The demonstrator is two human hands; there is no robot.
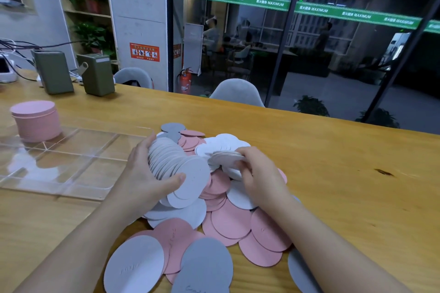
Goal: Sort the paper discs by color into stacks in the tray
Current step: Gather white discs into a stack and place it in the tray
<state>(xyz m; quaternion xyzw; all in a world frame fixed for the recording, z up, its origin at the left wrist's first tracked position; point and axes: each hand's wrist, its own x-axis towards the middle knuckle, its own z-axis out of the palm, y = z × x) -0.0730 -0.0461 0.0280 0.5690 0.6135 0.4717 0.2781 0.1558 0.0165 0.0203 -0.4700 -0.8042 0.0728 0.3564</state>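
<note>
A fanned bundle of white discs (176,164) is held on edge in the left hand (145,173), thumb curled against the nearest disc and fingers wrapped behind the farthest, so that the collected whites are kept together, probably for moving as one stack. A thinner batch of white discs (226,155) is pinched flat in the right hand (257,173), fingers curled over its edge, apparently so that it can be added to the bundle. Both grips are therefore closed on discs. Beneath them the mixed pile (228,219) of pink, white and grey discs is spread over the middle of the worktop (345,173), reaching to its near edge, still unsorted. The clear tray (71,164) lies just left of the pile, its near compartments not yet filled. A tall pink stack (35,121) is seen at the tray's far left corner, though whether it stands inside a compartment or just behind the tray cannot be told. Two olive boxes (76,74) stand toward the far left edge of the worktop.
</note>
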